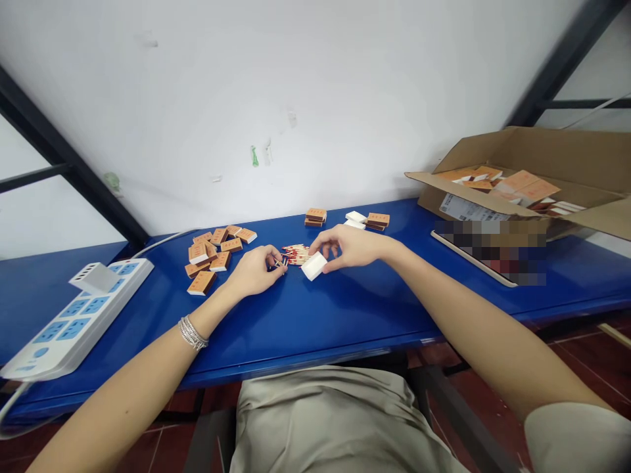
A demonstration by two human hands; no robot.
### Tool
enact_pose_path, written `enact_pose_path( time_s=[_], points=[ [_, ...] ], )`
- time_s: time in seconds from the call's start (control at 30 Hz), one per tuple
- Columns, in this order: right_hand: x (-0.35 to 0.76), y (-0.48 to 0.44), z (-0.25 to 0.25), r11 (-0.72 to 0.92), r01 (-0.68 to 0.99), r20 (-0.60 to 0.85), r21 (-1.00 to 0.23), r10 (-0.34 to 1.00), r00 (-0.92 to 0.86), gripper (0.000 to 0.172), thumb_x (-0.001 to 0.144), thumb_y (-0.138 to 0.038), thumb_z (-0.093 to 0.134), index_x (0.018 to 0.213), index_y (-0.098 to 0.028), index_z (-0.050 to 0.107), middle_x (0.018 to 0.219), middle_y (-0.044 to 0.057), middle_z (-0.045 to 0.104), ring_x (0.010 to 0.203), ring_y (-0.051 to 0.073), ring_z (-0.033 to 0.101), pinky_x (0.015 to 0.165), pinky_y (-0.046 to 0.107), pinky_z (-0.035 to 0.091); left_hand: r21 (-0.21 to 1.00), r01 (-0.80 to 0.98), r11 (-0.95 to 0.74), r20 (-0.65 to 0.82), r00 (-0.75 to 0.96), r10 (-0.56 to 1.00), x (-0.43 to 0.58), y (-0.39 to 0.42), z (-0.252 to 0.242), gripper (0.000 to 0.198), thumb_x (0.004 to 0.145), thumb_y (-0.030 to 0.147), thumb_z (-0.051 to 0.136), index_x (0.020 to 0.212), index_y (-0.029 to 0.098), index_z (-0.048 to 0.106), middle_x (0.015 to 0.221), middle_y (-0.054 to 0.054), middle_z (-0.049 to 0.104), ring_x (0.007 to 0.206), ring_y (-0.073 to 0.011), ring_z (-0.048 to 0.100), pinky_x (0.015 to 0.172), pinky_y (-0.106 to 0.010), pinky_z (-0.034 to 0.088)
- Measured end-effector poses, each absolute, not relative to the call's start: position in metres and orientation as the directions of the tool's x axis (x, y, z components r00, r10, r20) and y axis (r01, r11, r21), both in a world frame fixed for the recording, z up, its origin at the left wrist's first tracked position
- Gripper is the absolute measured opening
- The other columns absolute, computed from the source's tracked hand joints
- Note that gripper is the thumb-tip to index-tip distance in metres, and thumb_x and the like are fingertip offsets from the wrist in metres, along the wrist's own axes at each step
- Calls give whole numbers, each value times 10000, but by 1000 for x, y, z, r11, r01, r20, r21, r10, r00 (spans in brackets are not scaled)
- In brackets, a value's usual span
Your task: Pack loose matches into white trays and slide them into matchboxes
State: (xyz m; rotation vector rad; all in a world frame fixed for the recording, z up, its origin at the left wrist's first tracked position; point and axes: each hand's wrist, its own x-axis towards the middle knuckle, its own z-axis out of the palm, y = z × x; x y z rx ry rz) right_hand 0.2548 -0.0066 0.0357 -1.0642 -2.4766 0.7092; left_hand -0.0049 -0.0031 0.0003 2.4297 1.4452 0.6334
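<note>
Pinched in the fingers of my left hand (259, 269) are a few matchsticks (280, 265). My right hand (350, 248) grips a white matchbox tray (314, 265) between thumb and fingers, tilted just above the table. Between the two hands lies a loose pile of red-tipped matches (296, 253). I cannot tell whether the tray has anything in it. Left of my left hand is a heap of orange-brown matchboxes (210, 253), some with white tray ends showing.
Near the wall stand stacked matchbox sleeves (315, 216), white trays (355, 217) and more sleeves (378, 220). A cardboard box (517, 141) of matchbox parts sits at right, behind a flat tablet-like object (473, 258). A power strip (83, 315) lies at left on the blue table (315, 322).
</note>
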Motion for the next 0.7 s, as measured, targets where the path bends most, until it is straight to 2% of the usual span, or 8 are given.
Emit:
enact_pose_path(
  time_s=[0.1, 0.2, 0.3, 0.47, 0.7],
  points=[
    [259, -4, 37, 561, 548, 123, -620, 760, -638, 462, 644, -341, 804, 1060, -164, 712, 810, 19, 708, 691, 140, 620, 614, 263, 463, 465, 681, -566, 322, 466, 824, -2, -8, 4, 221, 810, 379, 654, 903, 179, 639, 781, -17, 618, 635, -131, 537, 598, -266, 438],
    [256, -5, 34, 549, 440, 173, -711, 743, -647, 463, 639, -371, 819, 1026, -161, 675, 885, 28, 711, 703, 128, 631, 662, 275, 491, 506, 504, -700, 423, 562, 711, 3, -18, 10, 222, 860, 368, 620, 965, 178, 664, 814, -23, 603, 653, -118, 519, 626, -258, 445],
    [249, -6, 28, 538, 328, 227, -776, 725, -650, 434, 612, -358, 847, 947, -164, 650, 885, 21, 699, 727, 126, 639, 707, 291, 511, 497, 394, -773, 468, 629, 621, 7, -28, 14, 228, 859, 338, 646, 1023, 185, 687, 835, -25, 580, 671, -114, 507, 652, -255, 447],
    [237, -10, 22, 455, 175, 244, -873, 719, -651, 434, 568, -357, 878, 862, -171, 619, 795, -2, 685, 728, 138, 646, 746, 328, 542, 482, 384, -788, 494, 623, 606, 11, -35, 12, 199, 882, 325, 636, 1026, 208, 708, 886, -32, 569, 670, -109, 483, 639, -253, 432],
    [239, -9, 21, 445, 119, 262, -888, 701, -664, 395, 580, -292, 878, 864, -165, 636, 805, 8, 707, 743, 147, 679, 769, 329, 556, 540, 334, -773, 517, 593, 617, 15, -38, 13, 175, 893, 312, 633, 964, 179, 722, 831, -29, 550, 642, -103, 448, 605, -251, 401]
  ],
)
